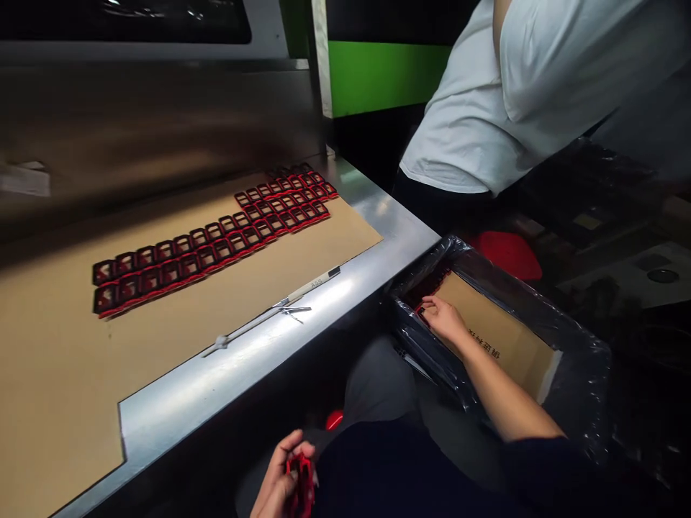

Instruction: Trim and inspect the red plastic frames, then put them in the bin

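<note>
Close to my body at the bottom, my left hand (pixel 283 475) is closed around some red and black plastic frames (pixel 302 483); how many is hidden. My right hand (pixel 443 320) reaches into a bin lined with dark plastic (pixel 580 360). Its fingers pinch a small red and black frame (pixel 421 309) at the bin's left end, partly covered by the fingertips. Beside that hand, a printed cardboard sheet (pixel 507 327) lies in the bin, with more dark frames (pixel 440 279) along its far left edge.
Rows of red and black frames (pixel 216 248) lie on brown paper (pixel 178 360) over a metal table (pixel 372 266). A pen (pixel 316 284) and tweezers (pixel 291 309) rest near its front edge. A person in a white shirt (pixel 486 122) stands behind the bin, near a red stool (pixel 507 253).
</note>
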### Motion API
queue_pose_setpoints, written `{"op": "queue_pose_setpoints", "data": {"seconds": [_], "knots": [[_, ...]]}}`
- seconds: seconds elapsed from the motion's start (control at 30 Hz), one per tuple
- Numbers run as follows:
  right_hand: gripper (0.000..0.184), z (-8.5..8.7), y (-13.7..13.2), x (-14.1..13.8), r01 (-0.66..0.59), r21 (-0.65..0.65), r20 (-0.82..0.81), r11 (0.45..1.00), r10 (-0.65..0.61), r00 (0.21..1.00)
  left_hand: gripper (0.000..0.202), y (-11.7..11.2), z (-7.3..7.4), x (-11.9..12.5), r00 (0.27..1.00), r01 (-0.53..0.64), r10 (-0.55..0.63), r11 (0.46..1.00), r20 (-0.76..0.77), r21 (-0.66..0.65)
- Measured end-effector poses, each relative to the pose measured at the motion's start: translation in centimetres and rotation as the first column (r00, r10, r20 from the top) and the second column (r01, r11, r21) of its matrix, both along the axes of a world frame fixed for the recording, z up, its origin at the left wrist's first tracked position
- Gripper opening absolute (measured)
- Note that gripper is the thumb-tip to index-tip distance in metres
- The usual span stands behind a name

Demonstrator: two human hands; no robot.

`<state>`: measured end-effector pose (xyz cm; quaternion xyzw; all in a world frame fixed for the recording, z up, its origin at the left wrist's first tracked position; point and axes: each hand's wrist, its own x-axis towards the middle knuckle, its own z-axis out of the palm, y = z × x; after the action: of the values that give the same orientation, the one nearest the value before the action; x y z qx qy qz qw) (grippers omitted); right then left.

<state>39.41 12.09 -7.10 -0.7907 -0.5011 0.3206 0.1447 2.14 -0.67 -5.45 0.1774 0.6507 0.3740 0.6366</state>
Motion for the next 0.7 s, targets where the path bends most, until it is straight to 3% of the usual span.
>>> {"op": "queue_pose_setpoints", "data": {"seconds": [0.07,0.13,0.17,0.2,0.3,0.4,0.53,0.6,0.7], "knots": [[0.026,1.8,-2.0,-4.9,-0.125,0.069,-0.134,0.99,0.134,0.982,0.061,1.0,0.3,0.0,0.998,-0.066,0.066,0.998,-0.01,0.026],[0.032,2.8,-4.4,-10.5,-0.332,0.114,-0.321,0.937,0.351,0.88,0.066,2.1,0.9,0.2,0.997,-0.046,0.052,0.993,-0.051,0.111],[0.041,3.0,-5.5,-13.3,-0.493,0.196,-0.484,0.848,0.521,0.703,0.069,2.6,1.3,0.4,0.998,-0.001,0.012,0.988,-0.068,0.152],[0.043,3.1,-6.5,-15.8,-0.569,0.27,-0.565,0.777,0.606,0.56,0.071,3.1,1.6,0.5,0.996,0.051,-0.037,0.982,-0.082,0.181],[0.023,2.6,-8.0,-20.7,-0.508,0.315,-0.626,0.802,0.578,0.524,0.069,3.6,2.2,0.4,0.981,0.153,-0.125,0.967,-0.145,0.204],[0.025,2.2,-7.9,-22.1,-0.456,0.215,-0.753,0.864,0.444,0.486,0.067,2.8,2.5,-0.4,0.98,0.148,-0.106,0.956,-0.171,0.254],[0.043,3.0,-7.6,-21.5,-0.433,0.121,-0.898,0.893,0.284,0.335,0.086,0.6,2.9,-1.4,0.99,0.121,-0.141,0.917,0.025,0.38],[0.043,3.8,-7.7,-21.2,-0.43,0.155,-0.897,0.89,0.309,0.317,0.092,-0.1,3.0,-1.5,0.971,0.173,-0.223,0.906,0.088,0.386],[0.034,4.9,-7.6,-21.0,-0.463,0.258,-0.826,0.848,0.443,0.35,0.093,-0.5,3.1,-1.6,0.955,0.178,-0.26,0.888,0.143,0.423]]}}
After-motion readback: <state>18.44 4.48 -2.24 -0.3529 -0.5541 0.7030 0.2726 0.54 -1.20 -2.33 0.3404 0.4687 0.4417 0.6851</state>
